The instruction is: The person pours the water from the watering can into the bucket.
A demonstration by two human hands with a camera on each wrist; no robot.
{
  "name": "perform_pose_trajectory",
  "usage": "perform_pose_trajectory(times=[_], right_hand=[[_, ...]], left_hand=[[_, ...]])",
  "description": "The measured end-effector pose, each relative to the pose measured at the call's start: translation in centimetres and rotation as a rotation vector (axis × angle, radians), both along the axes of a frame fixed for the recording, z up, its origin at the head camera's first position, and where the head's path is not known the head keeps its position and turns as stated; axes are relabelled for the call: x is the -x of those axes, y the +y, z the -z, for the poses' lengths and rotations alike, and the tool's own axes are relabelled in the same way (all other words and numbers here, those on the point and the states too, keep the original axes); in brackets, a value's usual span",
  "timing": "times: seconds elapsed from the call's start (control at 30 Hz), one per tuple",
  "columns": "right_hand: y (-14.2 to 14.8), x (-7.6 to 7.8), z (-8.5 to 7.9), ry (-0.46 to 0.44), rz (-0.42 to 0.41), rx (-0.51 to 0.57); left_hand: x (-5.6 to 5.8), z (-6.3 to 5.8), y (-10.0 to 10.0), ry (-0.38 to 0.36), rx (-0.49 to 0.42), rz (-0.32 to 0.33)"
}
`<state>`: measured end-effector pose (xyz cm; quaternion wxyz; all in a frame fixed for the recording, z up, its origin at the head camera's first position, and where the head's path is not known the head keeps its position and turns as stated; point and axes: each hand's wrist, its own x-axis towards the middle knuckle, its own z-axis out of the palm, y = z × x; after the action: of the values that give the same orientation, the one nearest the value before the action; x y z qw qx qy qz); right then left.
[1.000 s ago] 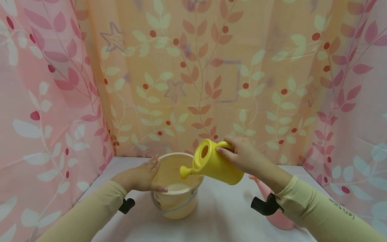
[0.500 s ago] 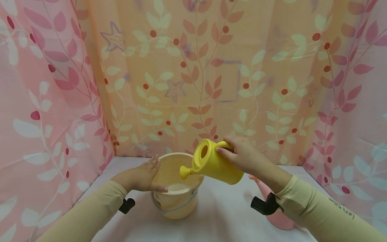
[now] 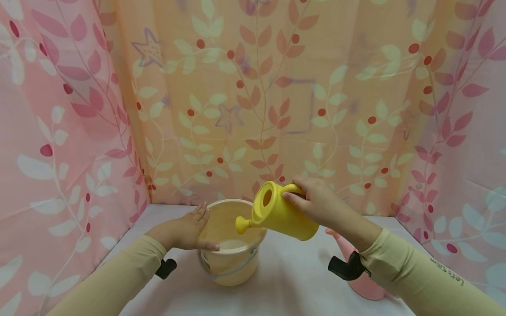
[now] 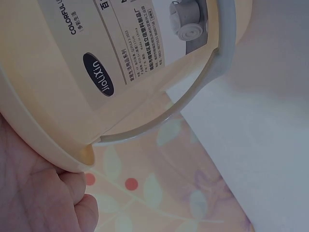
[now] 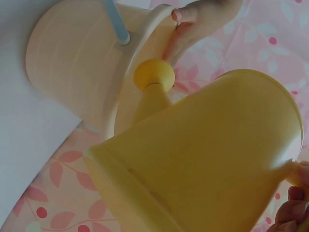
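A cream plastic bucket (image 3: 237, 267) with a grey handle (image 3: 237, 268) stands on the white surface. My left hand (image 3: 186, 230) lies on its left rim, fingers stretched along the edge and thumb on the near rim. In the left wrist view the palm sits against the rim, beside the printed label (image 4: 101, 75). My right hand (image 3: 318, 199) grips a yellow watering can (image 3: 290, 215) by its handle and holds it tilted to the left. The can's rose (image 5: 154, 75) hangs over the bucket's mouth. No stream of water shows from it.
At the right, a pink cone-shaped object (image 3: 365, 287) with a spout-like tip stands partly hidden behind the right wrist's black camera mount (image 3: 348, 267). Leaf-patterned curtains (image 3: 253, 109) enclose the white surface (image 3: 294, 281) at the back and both sides.
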<state>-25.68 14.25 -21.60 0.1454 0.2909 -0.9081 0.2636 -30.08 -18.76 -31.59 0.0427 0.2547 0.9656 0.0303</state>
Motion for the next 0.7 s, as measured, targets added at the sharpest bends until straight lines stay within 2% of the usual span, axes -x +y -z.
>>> perform_pose_trajectory(times=[0.7], right_hand=[[0.01,-0.11,-0.11,0.027,0.000,-0.003]], left_hand=[[-0.32,-0.20,0.12,-0.013,0.005,-0.006]])
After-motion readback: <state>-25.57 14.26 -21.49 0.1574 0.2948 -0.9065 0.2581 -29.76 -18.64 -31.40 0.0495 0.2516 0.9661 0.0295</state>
